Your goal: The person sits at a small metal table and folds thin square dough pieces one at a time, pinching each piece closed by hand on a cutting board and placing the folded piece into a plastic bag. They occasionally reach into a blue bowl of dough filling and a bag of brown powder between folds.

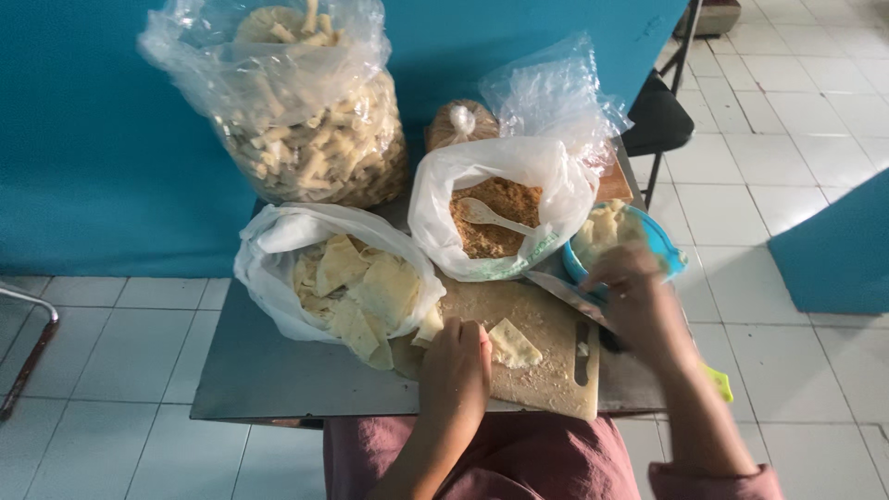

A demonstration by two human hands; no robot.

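1. One view only: head cam, worn by the person, so nothing was shared with a second view.
2. It looked steeply down and forward over the lap at the table (278, 380).
3. Close range: left hand (456, 366) and right hand (639, 301) sat in the lower centre, forearms running out the bottom edge.
4. Far side faced a teal wall (93, 139); tiled floor (796, 139) showed on both sides.

1. Cutting board (546, 370): pale wood, matt, dusted with crumbs.
2. Table (278, 370): grey metal, dull sheen.
3. Bags (435, 199): thin, crinkled plastic, glossy.
4. Bowl (662, 243): blue plastic, smooth.
5. Knife blade (565, 294): metal.
6. Floor (769, 167): glossy tiles.
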